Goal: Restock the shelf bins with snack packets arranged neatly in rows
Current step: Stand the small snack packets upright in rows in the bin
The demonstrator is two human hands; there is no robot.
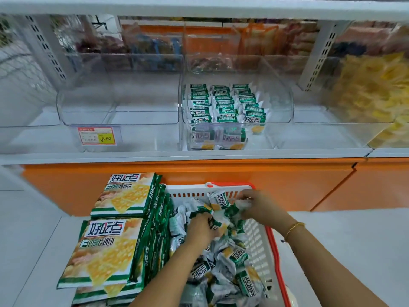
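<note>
— Both hands busy?
— Yes: left hand (202, 228) and right hand (257, 204) each clutch snack packets (240, 258) inside the basket (188, 194); others lie in rows in the middle shelf bin (277, 111).

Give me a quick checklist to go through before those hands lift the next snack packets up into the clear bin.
1. Grip of the left hand: ok, its fingers curl round loose packets in the basket.
2. Grip of the right hand: ok, it pinches a white wrapper.
3. Number of packets in each hand: cannot tell.
4. Room in the middle bin: ok, bare space to the right of the rows.
5. Neatness of the rows of packets already placed: ok, three fairly straight rows.
6. Supply in the basket: ok, many packets remain.
</note>
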